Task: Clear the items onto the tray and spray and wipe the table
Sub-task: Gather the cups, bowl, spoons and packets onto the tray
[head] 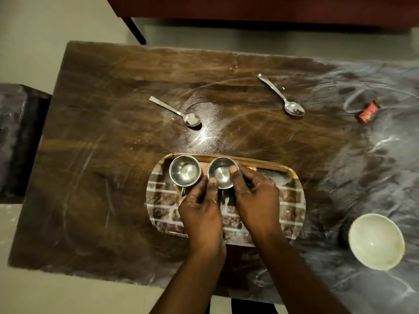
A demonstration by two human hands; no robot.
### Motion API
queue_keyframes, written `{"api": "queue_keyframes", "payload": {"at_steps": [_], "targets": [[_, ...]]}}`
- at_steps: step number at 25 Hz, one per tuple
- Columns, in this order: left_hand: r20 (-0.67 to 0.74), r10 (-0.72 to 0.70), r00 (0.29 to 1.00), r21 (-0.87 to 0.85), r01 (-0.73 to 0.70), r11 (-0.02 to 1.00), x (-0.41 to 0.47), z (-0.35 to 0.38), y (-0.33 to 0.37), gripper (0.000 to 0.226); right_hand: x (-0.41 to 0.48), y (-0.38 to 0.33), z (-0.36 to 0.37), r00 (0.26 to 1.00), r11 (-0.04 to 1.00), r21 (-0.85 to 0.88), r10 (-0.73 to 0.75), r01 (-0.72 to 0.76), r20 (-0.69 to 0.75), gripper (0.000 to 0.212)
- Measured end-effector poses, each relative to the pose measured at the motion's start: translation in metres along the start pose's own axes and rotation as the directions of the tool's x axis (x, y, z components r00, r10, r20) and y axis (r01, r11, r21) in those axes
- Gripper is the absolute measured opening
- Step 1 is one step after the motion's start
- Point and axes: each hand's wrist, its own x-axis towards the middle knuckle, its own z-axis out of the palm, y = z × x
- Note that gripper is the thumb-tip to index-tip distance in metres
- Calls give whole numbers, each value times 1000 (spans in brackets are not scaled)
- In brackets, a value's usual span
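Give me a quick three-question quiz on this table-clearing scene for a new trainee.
1. True or false: both steel cups are already on the tray.
2. How many spoons lie on the table off the tray?
3. Which item sits nearest the table's right front edge: A) white bowl, B) red wrapper, C) spoon?

Key: 1 true; 2 two; 3 A. Both hands, left and right, hold the right cup.

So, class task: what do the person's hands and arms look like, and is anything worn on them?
The left hand and right hand are bare: no gloves, rings, watch or bracelet show. Both forearms are uncovered, with no sleeve in view. Pale dusty smudges mark the knuckles and fingers.
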Motion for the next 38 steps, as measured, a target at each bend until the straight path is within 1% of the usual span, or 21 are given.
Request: {"api": "queue_keyframes", "payload": {"at_steps": [9, 13, 14, 15, 17, 18, 19, 20, 21, 22, 23, 24, 26, 27, 28, 29, 31, 33, 35, 38], "targets": [[-26, 16, 1000, 56, -14, 998, -1, 0, 2, 15, -2, 0, 7, 998, 999, -33, -19, 17, -67, 37], [-49, 63, 997, 100, -58, 993, -11, 1, 1, 23, -6, -3, 1, 999, 996, 82, 37, -34, -35, 49], [-64, 81, 995, 116, -73, 991, -17, 2, -1, 25, -8, -4, -4, 999, 995, 101, 30, -27, -30, 48], [-81, 105, 991, 142, -93, 986, -24, 1, -3, 27, -10, -4, -10, 999, 993, 119, 13, -9, -31, 42], [-94, 178, 979, 239, -152, 959, -44, 1, -11, 36, -15, 0, -33, 998, 987, 150, -40, 49, -58, 22], [-88, 220, 971, 300, -185, 936, -55, 3, -15, 41, -17, 3, -50, 995, 988, 135, -65, 75, -81, 16], [-78, 254, 964, 340, -214, 916, -66, 8, -18, 47, -19, 8, -70, 990, 991, 93, -84, 95, -114, 18], [-50, 276, 960, 344, -243, 907, -76, 15, -21, 51, -21, 15, -92, 982, 993, 44, -102, 110, -159, 22], [15, 275, 961, 323, -265, 908, -85, 25, -26, 49, -22, 23, -115, 968, 992, -13, -125, 126, -219, 24], [110, 246, 963, 325, -269, 907, -94, 36, -33, 44, -25, 33, -140, 945, 988, -70, -150, 136, -289, 25], [218, 200, 955, 367, -270, 890, -102, 48, -40, 39, -27, 44, -163, 917, 983, -125, -169, 133, -361, 24], [331, 134, 934, 442, -279, 853, -109, 59, -49, 37, -28, 56, -184, 886, 980, -165, -172, 110, -430, 26], [515, -54, 855, 589, -307, 748, -125, 84, -72, 40, -31, 83, -224, 838, 985, -169, -105, 16, -535, 33], [560, -141, 817, 641, -318, 699, -132, 95, -83, 43, -30, 97, -237, 830, 992, -120, -35, -39, -557, 34], [580, -203, 789, 675, -326, 662, -136, 103, -93, 47, -30, 110, -247, 829, 994, -61, 39, -88, -557, 35], [584, -235, 777, 698, -333, 634, -139, 109, -103, 50, -30, 120, -254, 835, 992, -13, 97, -124, -542, 36], [573, -230, 787, 719, -348, 602, -142, 116, -118, 47, -32, 138, -259, 849, 984, 29, 165, -174, -502, 34], [551, -194, 811, 715, -341, 610, -142, 116, -127, 41, -33, 149, -256, 868, 979, 52, 197, -195, -456, 30], [529, -176, 830, 708, -317, 631, -141, 114, -131, 40, -34, 153, -251, 878, 977, 64, 209, -202, -430, 25], [512, -150, 846, 683, -295, 668, -137, 107, -123, 40, -38, 141, -240, 865, 977, 112, 214, -183, -454, 15]]}}
